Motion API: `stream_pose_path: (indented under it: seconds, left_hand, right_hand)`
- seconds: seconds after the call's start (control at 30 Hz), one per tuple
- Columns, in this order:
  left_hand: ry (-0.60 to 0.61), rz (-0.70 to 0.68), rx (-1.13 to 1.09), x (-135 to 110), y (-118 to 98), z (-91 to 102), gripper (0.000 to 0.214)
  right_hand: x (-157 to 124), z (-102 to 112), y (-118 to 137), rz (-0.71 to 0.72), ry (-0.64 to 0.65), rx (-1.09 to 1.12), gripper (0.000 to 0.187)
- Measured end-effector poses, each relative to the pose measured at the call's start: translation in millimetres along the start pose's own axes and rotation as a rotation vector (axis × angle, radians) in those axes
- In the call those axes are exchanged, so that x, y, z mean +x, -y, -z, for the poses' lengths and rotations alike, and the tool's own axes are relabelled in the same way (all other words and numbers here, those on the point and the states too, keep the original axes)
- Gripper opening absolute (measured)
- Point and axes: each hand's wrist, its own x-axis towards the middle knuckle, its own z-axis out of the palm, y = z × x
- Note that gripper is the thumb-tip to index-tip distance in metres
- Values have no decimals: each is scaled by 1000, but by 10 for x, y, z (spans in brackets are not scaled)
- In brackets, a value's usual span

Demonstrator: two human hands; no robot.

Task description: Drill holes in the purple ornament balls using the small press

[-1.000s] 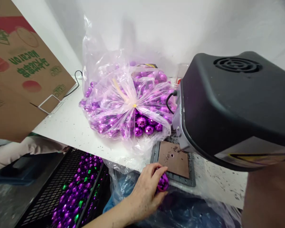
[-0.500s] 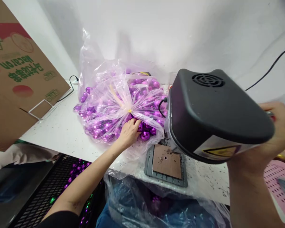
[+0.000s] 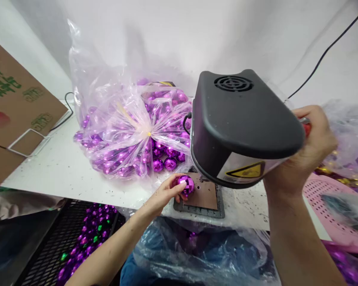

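A shiny purple mirror-ball ornament [image 3: 187, 183] is held between the thumb and fingers of my left hand [image 3: 166, 191]. The ball hovers over the left part of a brown square board [image 3: 208, 198] with a small hole, set on the grey base [image 3: 218, 214] of a machine. Above the board hangs the machine's black housing [image 3: 247, 115], marked with a yellow warning label. On its right side my right hand [image 3: 313, 139] is closed round a handle with a red part [image 3: 307, 128]; the housing hides most of the grip.
Behind the left hand lies a tied clear bag [image 3: 131, 115] full of purple balls. A cardboard box [image 3: 20, 111] leans at left, above a black crate [image 3: 44, 234] with purple and green balls. A pink basket [image 3: 319, 190] stands right. Clear plastic [image 3: 203, 254] covers my lap.
My left hand has left the bag's opening with a purple ball and moved right and nearer, over the board. My right hand stays at the handle. The view has shifted right.
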Motion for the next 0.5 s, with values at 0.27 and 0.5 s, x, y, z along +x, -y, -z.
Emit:
stream_pose_path:
  seconds: [0.27,0.5]
  left_hand:
    - [-12,-203,132,117,256,-134,53]
    - [-98,-300,397,150,297,-176,47]
  right_hand:
    - [-47,-13,-37,54,-7,-30,47]
    - [-40,-21,-12,64,-9,-55,48]
